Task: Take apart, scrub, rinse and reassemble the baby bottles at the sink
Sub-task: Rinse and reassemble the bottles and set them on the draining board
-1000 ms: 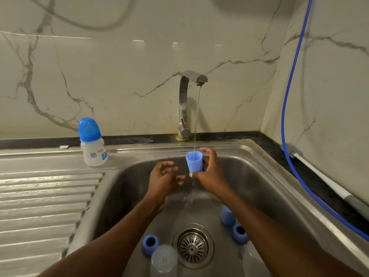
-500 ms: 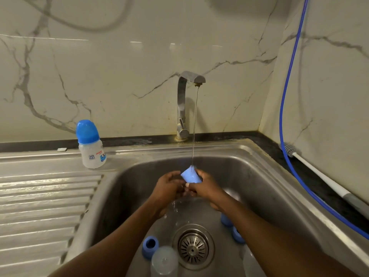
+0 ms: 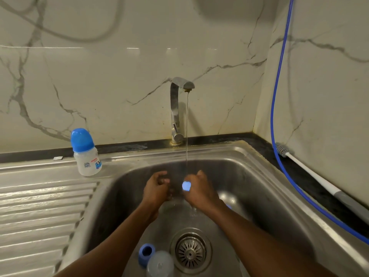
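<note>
My right hand (image 3: 196,189) grips a light blue bottle cap (image 3: 186,185) inside the steel sink (image 3: 265,188), right under the thin stream from the tap (image 3: 180,108). My left hand (image 3: 157,187) hovers just left of it with fingers curled and nothing visible in it. On the sink floor lie a blue screw ring (image 3: 146,253) and a clear bottle body (image 3: 160,263) beside the drain (image 3: 190,250). A glimpse of another blue part (image 3: 229,206) shows behind my right forearm. An assembled bottle with a blue cap (image 3: 85,152) stands on the draining board.
The ribbed draining board (image 3: 44,208) stretches to the left. A white-handled bottle brush (image 3: 311,172) lies on the dark counter at right, next to a blue hose (image 3: 279,96) hanging down the marble wall.
The cap came down from rim-up under the stream to lower in the basin and tipped over. My hands met briefly, then the left drew slightly away.
</note>
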A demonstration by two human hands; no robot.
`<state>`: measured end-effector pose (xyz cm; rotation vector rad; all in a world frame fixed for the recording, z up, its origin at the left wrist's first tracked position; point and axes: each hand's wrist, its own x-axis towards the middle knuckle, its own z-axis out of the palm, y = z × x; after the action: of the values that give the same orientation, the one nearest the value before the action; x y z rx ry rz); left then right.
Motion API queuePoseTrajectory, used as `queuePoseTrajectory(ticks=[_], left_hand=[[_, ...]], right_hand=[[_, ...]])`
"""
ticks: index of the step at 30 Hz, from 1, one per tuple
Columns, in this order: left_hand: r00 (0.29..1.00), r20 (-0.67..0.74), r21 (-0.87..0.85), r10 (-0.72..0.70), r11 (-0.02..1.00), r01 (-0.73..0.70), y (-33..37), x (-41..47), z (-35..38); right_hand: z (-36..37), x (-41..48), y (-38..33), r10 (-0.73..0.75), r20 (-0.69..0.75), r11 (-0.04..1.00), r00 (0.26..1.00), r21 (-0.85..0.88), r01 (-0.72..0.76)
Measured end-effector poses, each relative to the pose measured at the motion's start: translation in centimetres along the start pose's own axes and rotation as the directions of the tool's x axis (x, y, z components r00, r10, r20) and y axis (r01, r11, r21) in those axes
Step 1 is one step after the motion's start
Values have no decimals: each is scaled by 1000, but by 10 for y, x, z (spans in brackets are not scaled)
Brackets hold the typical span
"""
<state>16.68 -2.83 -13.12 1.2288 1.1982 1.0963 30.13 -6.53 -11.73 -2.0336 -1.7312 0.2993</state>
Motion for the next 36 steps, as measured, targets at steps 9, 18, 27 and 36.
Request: queuePoseTrajectory(ticks=[9, 18, 27, 36], left_hand=[[931, -112, 194, 349, 926, -324, 71, 19, 15], [928, -195, 215, 317, 937, -275, 122, 77, 36], [842, -213, 555, 496, 770, -313, 130, 91, 48], [820, -40, 569, 571, 688, -451, 104, 43, 2]], right_hand=[[-20, -5, 1, 27, 75, 939, 997, -343, 1], [-26, 4, 9, -66, -103, 992, 993, 97, 76], [-27, 9, 24, 82, -213, 939, 974, 344, -4], [-39, 5, 28, -59, -86, 994, 995, 88, 67]])
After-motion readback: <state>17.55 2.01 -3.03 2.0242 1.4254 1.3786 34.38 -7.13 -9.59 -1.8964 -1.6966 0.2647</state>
